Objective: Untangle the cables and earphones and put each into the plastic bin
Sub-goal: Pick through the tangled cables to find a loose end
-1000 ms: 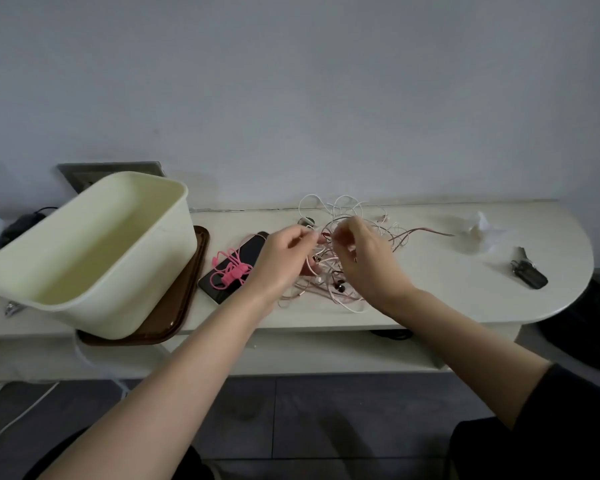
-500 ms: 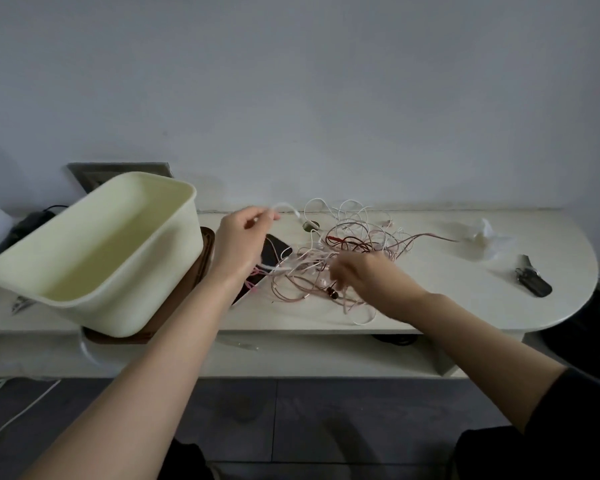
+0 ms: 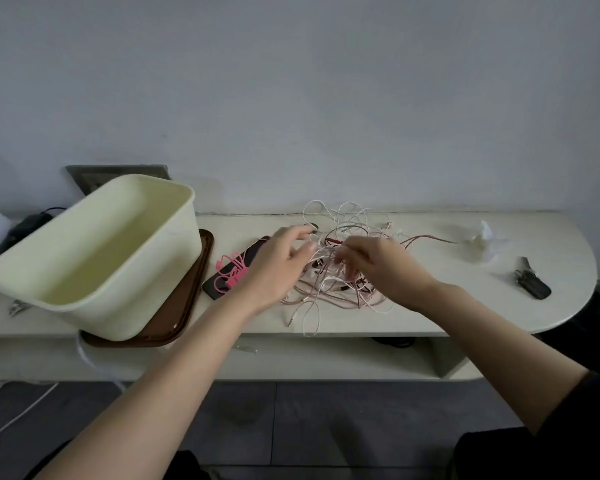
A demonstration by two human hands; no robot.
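Both forearms reach forward from below, converging over the tangle of cables and earphones [image 3: 340, 289] lying mid-surface [image 3: 482, 306], right of the plastic bin [image 3: 125, 306] that sits tilted on a brown tray [image 3: 191, 306]. The left hand [image 3: 278, 268] hovers palm down at the tangle's left edge, its fingers [image 3: 303, 254] loosely spread, thumb raised. The right hand [image 3: 381, 263] arches over the middle, fingers [image 3: 349, 268] bent down among the strands; whether they pinch one I cannot tell. Pink earphones [image 3: 234, 271] lie on a black phone [image 3: 212, 288] beside the tray.
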